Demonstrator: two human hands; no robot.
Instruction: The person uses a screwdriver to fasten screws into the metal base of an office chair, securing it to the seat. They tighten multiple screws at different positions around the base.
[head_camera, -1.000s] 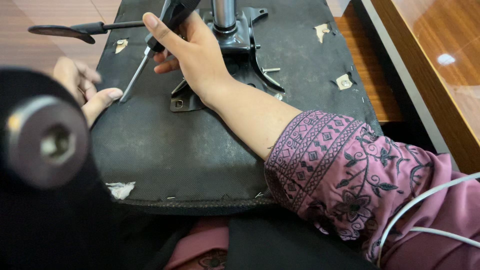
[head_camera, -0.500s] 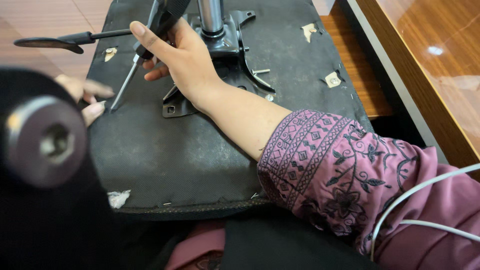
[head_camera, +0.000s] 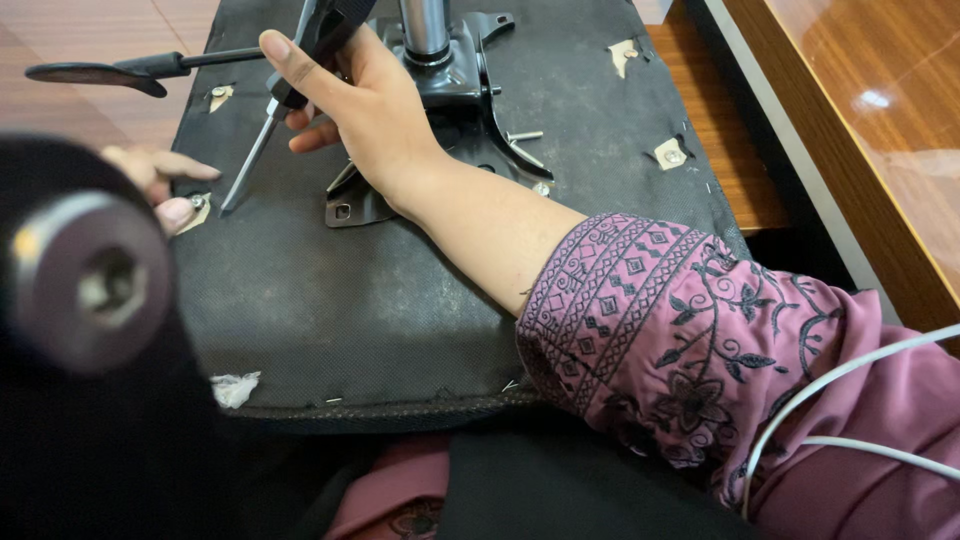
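Upturned chair seat (head_camera: 330, 300): my right hand (head_camera: 375, 110) clenched round a screwdriver (head_camera: 285, 95), tip at 8 o'clock beside a corner bolt (head_camera: 197, 202); my left hand (head_camera: 150, 180), fingers loose, touching that bolt.

The right hand (head_camera: 375, 105) has tilted the screwdriver (head_camera: 290, 95), its tip now beside the left hand (head_camera: 160, 180) fingertips.

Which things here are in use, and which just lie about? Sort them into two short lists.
In use:
right hand, gripping the screwdriver
left hand, fingertips by a bolt
upturned chair seat
metal mounting plate

Lying about:
adjustment lever
blurred round dark part, close to the camera
wooden desk
white cable
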